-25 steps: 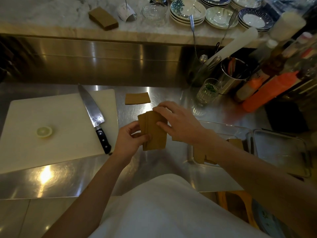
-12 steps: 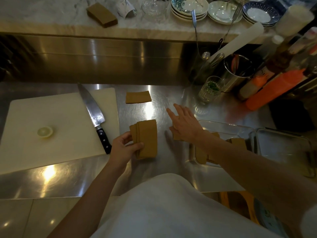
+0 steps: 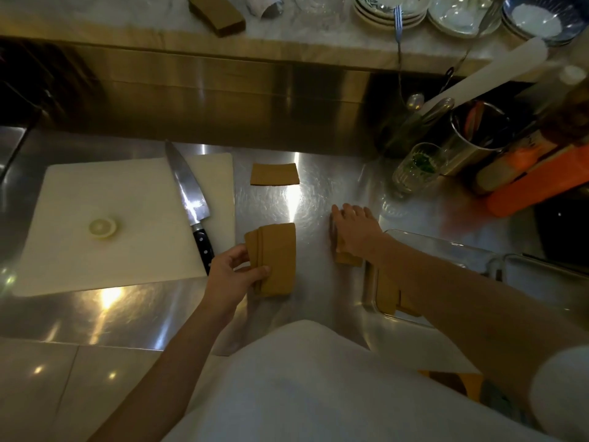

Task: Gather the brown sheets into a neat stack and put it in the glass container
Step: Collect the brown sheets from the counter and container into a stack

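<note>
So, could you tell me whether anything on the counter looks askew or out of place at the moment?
The stack in the left hand is fanned, its left edges stepped. One brown sheet lies alone further back, and the right hand presses another flat beside the glass container.

Two hands show: the left hand [image 3: 237, 271] and the right hand [image 3: 357, 229]. Brown sheets sit in four places on the desk [image 3: 127, 314]: one fanned stack [image 3: 275, 260], one lone sheet [image 3: 274, 174], one piece under the right hand [image 3: 348, 258], and some in the glass container [image 3: 446, 247], number unclear. One knife [image 3: 188, 199], one cutting board [image 3: 105, 193], one lemon slice [image 3: 102, 228].
</note>
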